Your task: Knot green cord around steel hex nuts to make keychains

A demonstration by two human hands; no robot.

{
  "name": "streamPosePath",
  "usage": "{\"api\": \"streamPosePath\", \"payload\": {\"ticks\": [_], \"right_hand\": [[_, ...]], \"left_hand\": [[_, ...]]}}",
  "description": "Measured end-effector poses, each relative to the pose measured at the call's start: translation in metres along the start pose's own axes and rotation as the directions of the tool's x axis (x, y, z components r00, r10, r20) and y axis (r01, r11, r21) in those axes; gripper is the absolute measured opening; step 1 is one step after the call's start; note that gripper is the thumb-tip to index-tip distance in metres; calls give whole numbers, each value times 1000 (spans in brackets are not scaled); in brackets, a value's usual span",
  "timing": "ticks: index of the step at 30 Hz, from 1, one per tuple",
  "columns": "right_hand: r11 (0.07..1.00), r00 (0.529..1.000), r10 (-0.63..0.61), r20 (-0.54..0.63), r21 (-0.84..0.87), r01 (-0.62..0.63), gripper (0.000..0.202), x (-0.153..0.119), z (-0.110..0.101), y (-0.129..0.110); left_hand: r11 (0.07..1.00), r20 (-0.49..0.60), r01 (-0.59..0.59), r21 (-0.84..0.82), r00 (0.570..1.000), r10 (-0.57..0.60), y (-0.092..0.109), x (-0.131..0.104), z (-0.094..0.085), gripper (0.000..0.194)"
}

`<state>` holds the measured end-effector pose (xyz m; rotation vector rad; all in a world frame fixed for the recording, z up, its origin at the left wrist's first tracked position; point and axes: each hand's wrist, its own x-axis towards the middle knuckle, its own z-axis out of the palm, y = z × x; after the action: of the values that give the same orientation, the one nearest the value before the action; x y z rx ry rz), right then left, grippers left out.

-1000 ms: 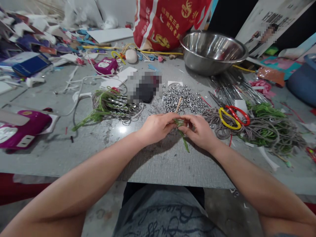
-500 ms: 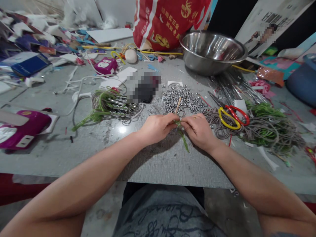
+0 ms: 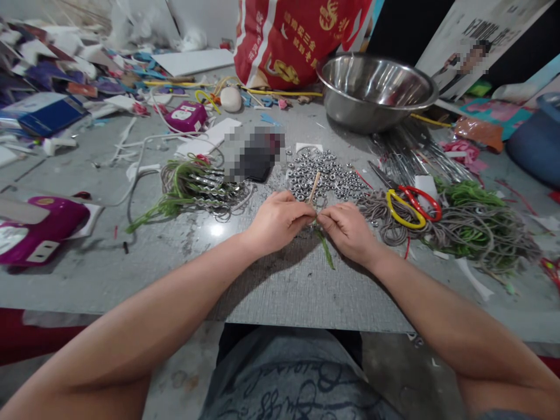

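The left hand [image 3: 280, 224] and right hand [image 3: 349, 234], nearly meeting, pinch a soft, strip-like green cord [image 3: 325, 251] between them over a grey, fine-lined tabletop [image 3: 271, 297]. Beyond lie small, silvery metal rings [image 3: 326, 170] and a round, polished steel basin [image 3: 363, 114], gleaming inside

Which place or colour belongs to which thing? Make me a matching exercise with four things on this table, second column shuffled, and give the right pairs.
Things
1. Green strand
2. Scissors
3. Steel bowl
4. Small metal pieces

Places or colours
A. Next to the red bag
B. Spread out just beyond the hands
C. At the fingertips of the left hand and right hand
D. Red and yellow handles

Pairs: 1-C, 2-D, 3-A, 4-B
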<state>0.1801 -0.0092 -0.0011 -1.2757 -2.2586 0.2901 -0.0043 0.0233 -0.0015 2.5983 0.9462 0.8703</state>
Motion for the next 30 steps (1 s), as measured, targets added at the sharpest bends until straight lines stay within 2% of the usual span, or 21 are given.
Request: {"api": "streamPosePath", "payload": {"ticks": [4,9,15,18,25,30], "right_hand": [[1000,1000,10,-6,3,-10,41,0,0,0],[999,999,29,-20,16,-29,35,0,2,2],[998,997,-5,82,-58,10,28,0,6,4],[997,996,-31,86,-65,37,29,0,6,4],[993,994,-72,87,-85,80,40,-1,6,5],[995,995,-60,83,-78,67,42,0,7,6]], "left_hand": [[1000,30,12,-4,999,-12,0,2,-2,18],[999,4,34,-11,999,-34,-1,3,-1,14],[989,23,146,-27,989,-145,-2,3,4,12],[985,66,168,-25,984,-166,-3,4,6,10],[996,238,55,75,969,-72,-4,6,2,13],[996,309,22,89,950,-49,-2,4,-3,15]]}}
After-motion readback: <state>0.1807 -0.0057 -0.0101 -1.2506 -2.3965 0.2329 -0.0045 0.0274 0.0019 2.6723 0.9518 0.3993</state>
